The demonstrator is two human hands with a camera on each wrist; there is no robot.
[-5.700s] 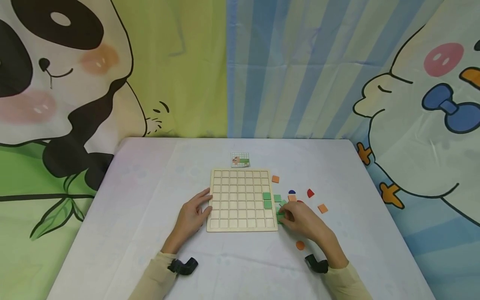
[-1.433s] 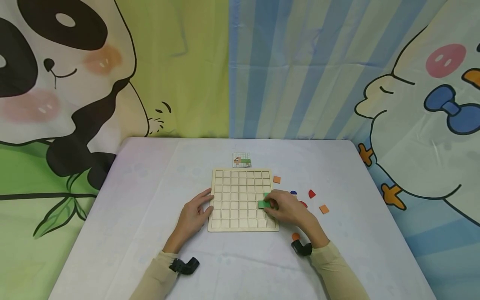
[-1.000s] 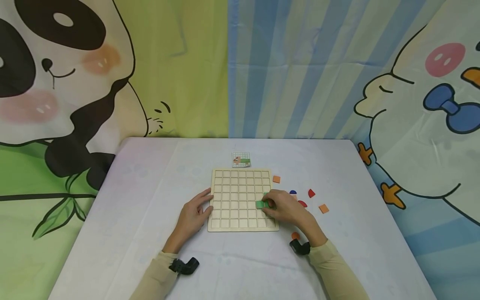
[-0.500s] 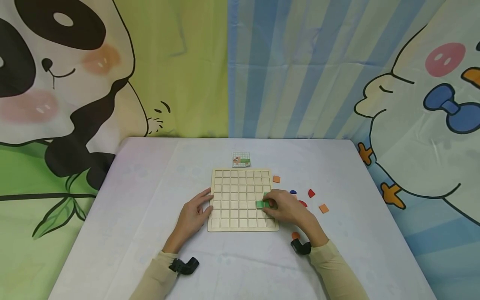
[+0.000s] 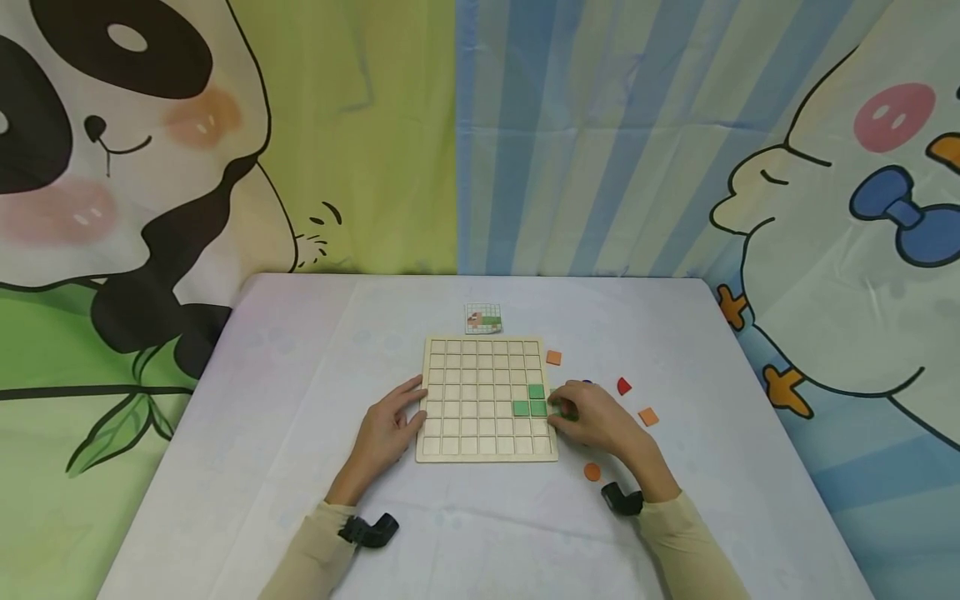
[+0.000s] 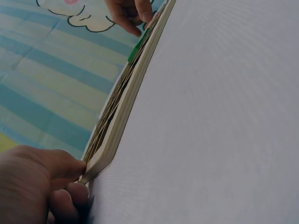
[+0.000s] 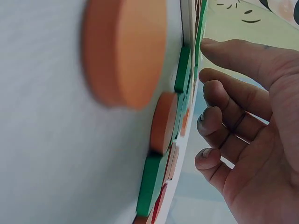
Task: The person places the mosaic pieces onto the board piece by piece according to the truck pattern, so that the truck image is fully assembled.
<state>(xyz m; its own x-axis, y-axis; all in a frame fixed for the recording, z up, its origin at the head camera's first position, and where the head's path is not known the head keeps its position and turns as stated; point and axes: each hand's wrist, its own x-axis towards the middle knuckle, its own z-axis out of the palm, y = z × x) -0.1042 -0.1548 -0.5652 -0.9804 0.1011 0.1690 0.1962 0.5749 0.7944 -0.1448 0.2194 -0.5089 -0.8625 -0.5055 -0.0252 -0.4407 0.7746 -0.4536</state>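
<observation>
Near parted right fingers (image 7: 233, 88) lie green pieces (image 7: 182, 70) and an orange disc (image 5: 592, 472) — left fingers (image 6: 60, 163) grip the board (image 5: 486, 428).

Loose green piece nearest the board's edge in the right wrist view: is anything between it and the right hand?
Nothing visible: only open space shows between the right hand and the loose green piece. The rounded orange piece just below it in that view lies off that path.

Both sleeved forearms (image 5: 307, 554) are stretched forward. The left hand (image 5: 382, 432) is held with thumb and forefinger parted; the right hand (image 5: 597, 421) is kept uncurled at the thumb, its fingers (image 7: 212, 122) loosely bent.
</observation>
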